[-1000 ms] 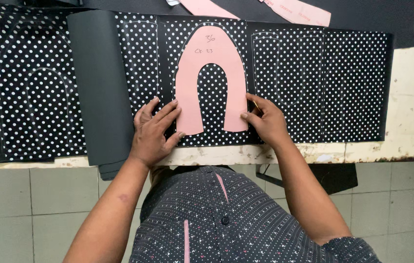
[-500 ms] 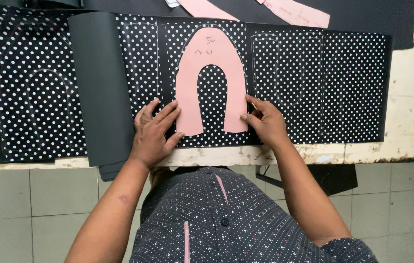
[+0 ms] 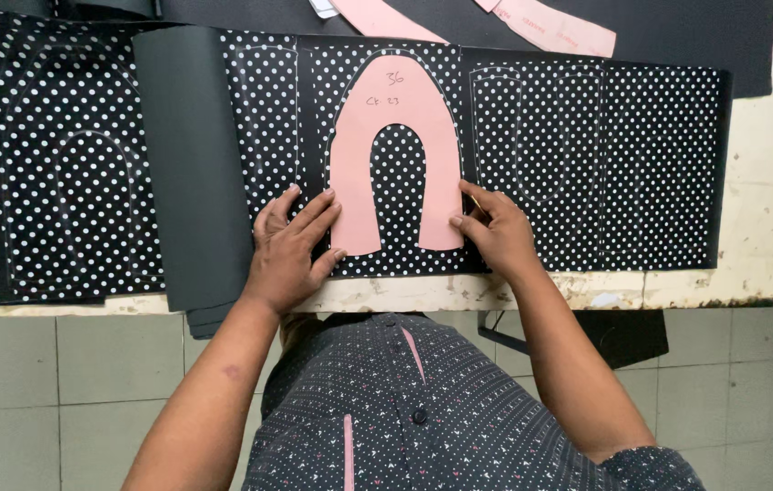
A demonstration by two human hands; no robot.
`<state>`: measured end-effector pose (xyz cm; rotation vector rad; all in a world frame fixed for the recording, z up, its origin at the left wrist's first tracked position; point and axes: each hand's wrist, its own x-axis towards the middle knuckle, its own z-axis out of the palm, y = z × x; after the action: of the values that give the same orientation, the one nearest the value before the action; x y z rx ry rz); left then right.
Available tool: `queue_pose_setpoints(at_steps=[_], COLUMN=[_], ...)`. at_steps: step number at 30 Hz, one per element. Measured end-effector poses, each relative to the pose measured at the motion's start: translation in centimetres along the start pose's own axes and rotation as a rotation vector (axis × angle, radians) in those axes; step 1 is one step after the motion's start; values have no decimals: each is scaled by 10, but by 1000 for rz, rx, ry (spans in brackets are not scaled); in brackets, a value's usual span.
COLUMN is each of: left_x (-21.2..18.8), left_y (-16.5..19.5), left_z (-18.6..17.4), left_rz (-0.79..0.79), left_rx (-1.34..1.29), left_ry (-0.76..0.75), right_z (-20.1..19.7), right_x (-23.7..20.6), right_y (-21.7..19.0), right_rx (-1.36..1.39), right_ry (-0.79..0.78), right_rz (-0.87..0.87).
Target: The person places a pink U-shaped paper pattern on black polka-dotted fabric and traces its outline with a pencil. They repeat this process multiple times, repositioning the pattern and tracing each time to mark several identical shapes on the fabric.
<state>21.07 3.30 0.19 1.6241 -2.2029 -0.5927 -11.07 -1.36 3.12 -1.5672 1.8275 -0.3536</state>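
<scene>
A pink horseshoe-shaped paper pattern (image 3: 395, 118) lies flat on black fabric with white polka dots (image 3: 650, 164). My left hand (image 3: 291, 250) rests flat on the fabric, its fingertips touching the pattern's left leg. My right hand (image 3: 493, 232) presses its fingertips on the lower end of the right leg. Neither hand grips anything. Faint chalk outlines show on the fabric at the right (image 3: 536, 136) and far left (image 3: 91, 195).
A plain dark grey strip (image 3: 191, 173) is folded over the fabric left of the pattern. More pink pattern pieces (image 3: 554, 25) lie at the far edge. The worn white table edge (image 3: 768, 264) runs along the front, with grey floor tiles below.
</scene>
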Motion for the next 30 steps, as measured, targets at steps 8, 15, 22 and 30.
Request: queue_pose_setpoints(at_steps=[8, 15, 22, 30], left_x=[-1, 1, 27, 79], left_y=[-1, 3, 30, 40], left_z=[2, -4, -11, -10], left_rz=[2, 19, 63, 26], left_rx=[15, 15, 239, 360], left_ry=[-9, 18, 9, -161], right_z=[1, 3, 2, 1], right_x=[-2, -1, 0, 1], right_y=[4, 5, 5, 3], right_rx=[7, 1, -6, -27], right_ry=[8, 17, 31, 15], right_rz=[-12, -41, -105, -57])
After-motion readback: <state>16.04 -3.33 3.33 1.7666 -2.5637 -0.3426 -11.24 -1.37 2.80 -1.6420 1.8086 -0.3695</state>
